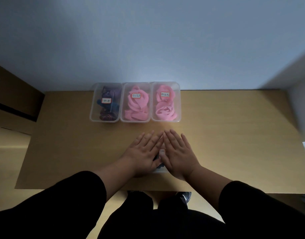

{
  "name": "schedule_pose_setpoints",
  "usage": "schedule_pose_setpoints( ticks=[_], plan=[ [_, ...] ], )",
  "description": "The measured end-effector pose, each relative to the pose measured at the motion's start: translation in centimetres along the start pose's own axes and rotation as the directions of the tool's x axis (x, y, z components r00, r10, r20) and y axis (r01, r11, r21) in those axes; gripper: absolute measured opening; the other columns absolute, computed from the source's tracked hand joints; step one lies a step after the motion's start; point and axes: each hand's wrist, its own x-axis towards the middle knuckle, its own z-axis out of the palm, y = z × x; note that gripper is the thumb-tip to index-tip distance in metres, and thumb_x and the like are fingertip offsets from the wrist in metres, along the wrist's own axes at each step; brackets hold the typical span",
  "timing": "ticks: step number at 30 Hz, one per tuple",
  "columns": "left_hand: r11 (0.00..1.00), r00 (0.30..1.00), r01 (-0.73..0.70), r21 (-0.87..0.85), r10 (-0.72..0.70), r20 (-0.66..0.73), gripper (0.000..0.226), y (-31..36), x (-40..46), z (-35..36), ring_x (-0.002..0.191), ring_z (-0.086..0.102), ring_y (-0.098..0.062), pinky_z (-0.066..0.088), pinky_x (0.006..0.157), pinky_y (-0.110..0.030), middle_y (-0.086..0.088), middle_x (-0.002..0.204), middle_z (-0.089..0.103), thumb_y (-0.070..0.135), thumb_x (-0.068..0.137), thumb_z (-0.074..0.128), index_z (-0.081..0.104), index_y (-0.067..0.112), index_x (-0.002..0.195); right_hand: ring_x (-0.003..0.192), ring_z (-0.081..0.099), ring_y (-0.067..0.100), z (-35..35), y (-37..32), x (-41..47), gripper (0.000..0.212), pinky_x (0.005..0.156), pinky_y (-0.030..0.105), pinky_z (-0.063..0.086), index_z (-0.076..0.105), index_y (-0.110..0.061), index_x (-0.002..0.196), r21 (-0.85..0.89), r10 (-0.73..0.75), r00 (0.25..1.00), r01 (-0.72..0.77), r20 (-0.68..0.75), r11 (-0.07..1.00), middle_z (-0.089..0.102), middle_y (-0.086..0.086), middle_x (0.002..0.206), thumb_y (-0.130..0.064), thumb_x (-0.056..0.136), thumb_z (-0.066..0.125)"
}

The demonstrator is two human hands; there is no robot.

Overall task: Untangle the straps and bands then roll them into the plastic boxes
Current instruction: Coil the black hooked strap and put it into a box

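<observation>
On the surface [226, 135], 3 boxes [135, 102] of bands sit beyond both hands. Left hand [144, 152] and right hand [178, 155] lie flat, fingers spread, index tips touching, covering a dark band [158, 158] and a box [159, 169].

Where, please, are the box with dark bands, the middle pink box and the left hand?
Dark-band box [96, 116]: head view, front left rim.
Middle pink box [135, 120]: head view, near wall.
Left hand [142, 153]: head view, back of hand.
</observation>
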Motion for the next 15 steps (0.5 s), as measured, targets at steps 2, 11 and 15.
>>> schedule_pose_setpoints(
  ticks=[2,11,15],
  plan=[
    [1.000,1.000,0.007,-0.005,-0.007,-0.014,0.071,0.0,0.0,0.1,0.136,0.047,-0.032,0.023,0.112,-0.044,-0.009,0.155,0.041,0.054,0.093,0.032,0.041,0.012,0.149,0.150,0.028,0.028,0.0,-0.1,0.0,0.069,0.120,0.050,0.026,0.038,-0.004,0.152,-0.002,0.015,0.999,-0.015,0.033,1.000,0.036,0.012,0.160,-0.049,0.099,0.031],
    [0.989,0.980,0.127,-0.081,-0.112,0.168,0.076,0.1,0.0,-1.7,0.148,0.014,-0.024,0.011,0.117,-0.044,0.004,0.167,0.001,0.061,0.093,0.020,0.000,0.027,0.158,0.149,0.030,0.030,-0.9,-0.3,0.3,0.075,0.115,0.049,0.034,0.037,-0.007,0.152,0.148,0.213,0.977,-0.212,0.010,0.966,0.031,0.015,0.161,-0.057,0.095,0.036],
    [0.935,0.938,0.313,-0.166,-0.277,0.208,0.079,0.5,-0.8,-2.4,0.149,0.010,-0.023,0.010,0.117,-0.043,0.007,0.166,-0.004,0.062,0.095,0.031,-0.004,0.028,0.158,0.134,0.045,0.029,-2.6,0.0,-0.1,0.071,0.103,0.045,0.045,0.033,-0.016,0.150,0.321,0.528,0.840,-0.538,0.126,0.780,0.046,0.007,0.146,-0.054,0.094,0.055]
  ],
)
